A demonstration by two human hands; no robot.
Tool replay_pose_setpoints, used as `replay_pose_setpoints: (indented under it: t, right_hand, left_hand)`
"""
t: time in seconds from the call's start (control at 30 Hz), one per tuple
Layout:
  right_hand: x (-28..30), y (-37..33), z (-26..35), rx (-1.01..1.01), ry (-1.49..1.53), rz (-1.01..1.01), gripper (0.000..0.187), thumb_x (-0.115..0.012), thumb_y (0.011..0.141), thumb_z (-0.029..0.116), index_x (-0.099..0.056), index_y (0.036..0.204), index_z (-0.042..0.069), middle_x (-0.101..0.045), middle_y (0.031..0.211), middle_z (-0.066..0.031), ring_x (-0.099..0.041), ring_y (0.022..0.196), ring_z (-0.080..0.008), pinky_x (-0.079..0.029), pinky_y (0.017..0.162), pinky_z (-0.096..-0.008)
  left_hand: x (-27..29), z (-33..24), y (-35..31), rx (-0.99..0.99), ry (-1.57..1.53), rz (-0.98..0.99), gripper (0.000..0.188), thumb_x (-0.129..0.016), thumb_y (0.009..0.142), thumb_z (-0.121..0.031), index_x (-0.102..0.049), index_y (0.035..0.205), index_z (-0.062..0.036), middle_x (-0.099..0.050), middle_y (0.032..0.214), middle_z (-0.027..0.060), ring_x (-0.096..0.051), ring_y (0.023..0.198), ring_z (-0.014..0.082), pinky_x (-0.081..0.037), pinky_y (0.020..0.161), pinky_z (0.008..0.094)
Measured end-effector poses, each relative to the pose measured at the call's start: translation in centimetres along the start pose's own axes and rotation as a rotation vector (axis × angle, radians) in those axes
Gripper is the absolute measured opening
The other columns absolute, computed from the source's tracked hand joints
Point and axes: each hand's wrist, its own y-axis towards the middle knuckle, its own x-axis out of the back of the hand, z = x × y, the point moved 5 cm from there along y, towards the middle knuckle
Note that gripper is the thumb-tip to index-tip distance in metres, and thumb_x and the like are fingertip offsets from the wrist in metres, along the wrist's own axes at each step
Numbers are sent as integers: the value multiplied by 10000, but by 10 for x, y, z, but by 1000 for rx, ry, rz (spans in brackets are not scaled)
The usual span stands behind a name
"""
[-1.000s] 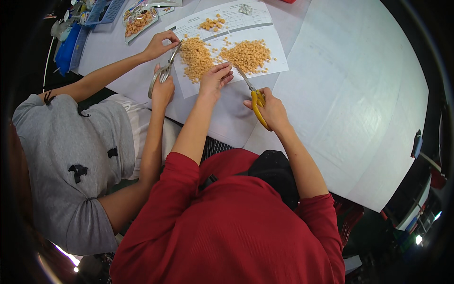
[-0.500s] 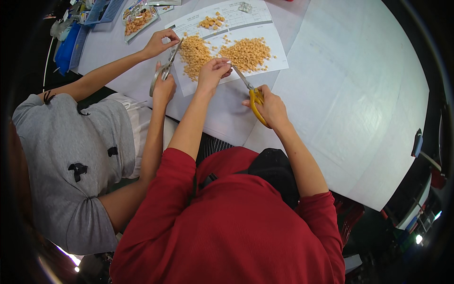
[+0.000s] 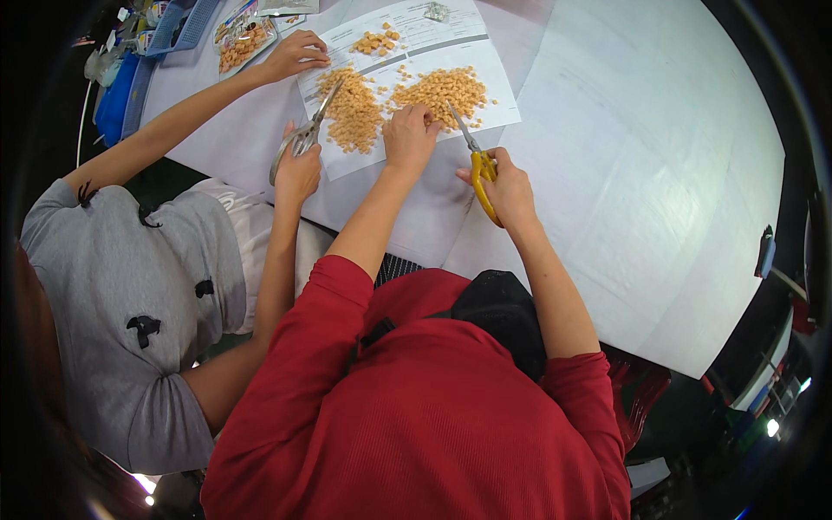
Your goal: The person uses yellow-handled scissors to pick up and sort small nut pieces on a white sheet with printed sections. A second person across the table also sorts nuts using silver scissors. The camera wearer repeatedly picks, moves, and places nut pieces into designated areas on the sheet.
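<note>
My left hand [image 3: 411,137] is at the near edge of the right-hand pile of small orange-yellow pieces [image 3: 451,88], its fingertips pinched together among them. Whatever is between those fingers is too small to make out. Gripped in my right hand [image 3: 511,192] are scissors with yellow handles [image 3: 483,180], their blades pointing up and left toward the same pile. Both this pile and a second pile [image 3: 353,113] to its left lie on a printed white sheet [image 3: 446,52]. Farther back on the sheet is a smaller group of larger orange pieces [image 3: 375,41].
At my left a person in grey holds metal scissors [image 3: 299,143] over the left pile; their other hand [image 3: 297,56] rests by the sheet. A clear bag of orange pieces [image 3: 245,48] and a blue basket [image 3: 182,26] stand far left. The white tabletop [image 3: 650,173] extends right.
My left hand has come away from the scissor tips and dropped onto the pile's near edge. The scissors have shifted slightly right. The co-worker's far hand has moved away from their blades.
</note>
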Motion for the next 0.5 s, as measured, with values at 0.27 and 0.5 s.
replay_pose_setpoints:
  t: [0.27, 0.5]
  right_hand:
    - [-2, -8, 16, 60, 38, 39, 672, -694, 752, 548, -510, 1123, 19, -661, 930, -199, -646, 869, -356, -502, 716, -433]
    - [-15, -11, 23, 130, -21, 61, 678, -698, 741, 554, -500, 1130, 35, -649, 962, -195, -640, 887, -359, -498, 728, -437]
  left_hand:
    - [7, 26, -7, 851, -1185, 161, 167, -692, 834, -207, -637, 936, -88, -651, 907, 7, -618, 870, 145, -470, 669, 290]
    - [11, 26, -20, 1025, -1536, 184, 174, -674, 857, -214, -619, 987, -112, -626, 1003, 14, -591, 962, 169, -471, 734, 318]
